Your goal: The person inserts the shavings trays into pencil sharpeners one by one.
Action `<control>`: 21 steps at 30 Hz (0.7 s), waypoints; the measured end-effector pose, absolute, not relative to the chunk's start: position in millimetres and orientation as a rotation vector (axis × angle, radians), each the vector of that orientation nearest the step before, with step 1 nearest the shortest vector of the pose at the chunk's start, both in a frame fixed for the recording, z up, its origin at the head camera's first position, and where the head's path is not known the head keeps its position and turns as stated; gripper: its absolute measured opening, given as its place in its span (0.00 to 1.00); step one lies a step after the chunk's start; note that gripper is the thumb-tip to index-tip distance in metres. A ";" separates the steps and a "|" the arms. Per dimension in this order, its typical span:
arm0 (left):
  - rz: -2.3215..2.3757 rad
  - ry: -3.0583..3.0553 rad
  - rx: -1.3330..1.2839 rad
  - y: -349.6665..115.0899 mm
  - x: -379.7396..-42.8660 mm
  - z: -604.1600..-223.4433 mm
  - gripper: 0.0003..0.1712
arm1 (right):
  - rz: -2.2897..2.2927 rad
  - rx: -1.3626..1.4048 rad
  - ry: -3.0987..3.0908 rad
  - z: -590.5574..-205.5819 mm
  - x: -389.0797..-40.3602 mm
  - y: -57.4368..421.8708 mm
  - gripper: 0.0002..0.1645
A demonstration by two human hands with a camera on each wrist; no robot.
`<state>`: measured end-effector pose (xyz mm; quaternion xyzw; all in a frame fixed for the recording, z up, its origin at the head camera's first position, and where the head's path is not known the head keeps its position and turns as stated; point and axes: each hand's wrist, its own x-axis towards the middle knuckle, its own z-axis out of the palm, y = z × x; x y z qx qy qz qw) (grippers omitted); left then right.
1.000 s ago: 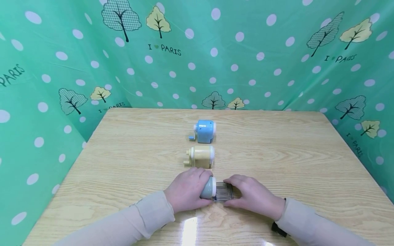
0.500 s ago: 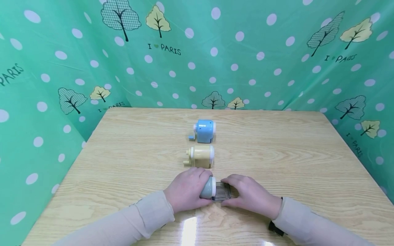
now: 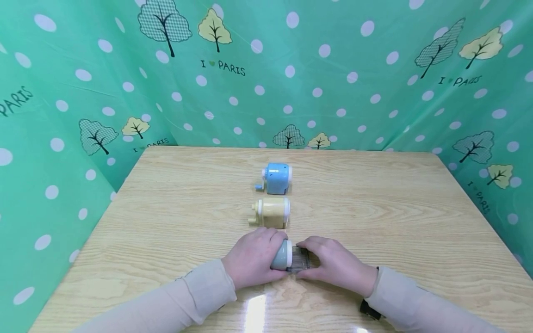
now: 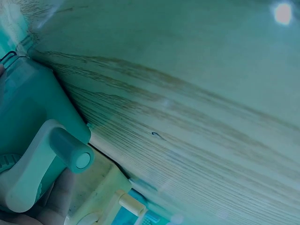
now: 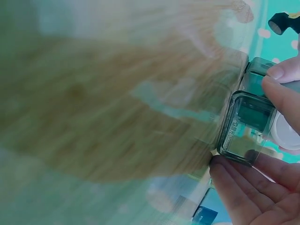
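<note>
We had both hands on the near pencil sharpener (image 3: 282,255), the pale teal one, sitting on the wood counter (image 3: 374,217) at the near centre.

Left hand (image 3: 254,256) was wrapped over the sharpener's body from the left, fingers curled round it. Left wrist view showed its crank handle (image 4: 44,161) sticking out by the fingers, body flat on the counter.

Right hand (image 3: 333,263) was pinching the clear shavings drawer (image 3: 300,260) from the right: fingers over its far top edge, thumb at the near side. Right wrist view showed the fingertips (image 5: 286,91) on the drawer's top edge and more of the hand under it. The drawer was partly seated in the sharpener, a short clear section showing between the two hands.

Two more sharpeners stood in a line beyond it: a yellow sharpener (image 3: 271,212) just past the left hand, and a blue sharpener (image 3: 275,178) farther back, both with cranks to the left. They sat near each other, not touching.

A green dotted curtain (image 3: 83,92) with tree prints surrounded the counter on the left, far and right sides.
</note>
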<state>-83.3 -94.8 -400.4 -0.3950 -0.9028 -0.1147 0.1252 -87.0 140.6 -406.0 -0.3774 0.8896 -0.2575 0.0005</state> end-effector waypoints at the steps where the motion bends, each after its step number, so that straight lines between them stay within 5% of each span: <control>1: -0.334 -2.629 -1.150 -94.7 -83.2 -400.5 0.36 | -0.810 -1.187 2.795 -406.2 -87.0 140.3 0.39; 21: -0.337 -2.643 -1.157 -94.5 -83.7 -400.7 0.38 | -0.844 -1.187 2.773 -406.5 -88.5 138.2 0.39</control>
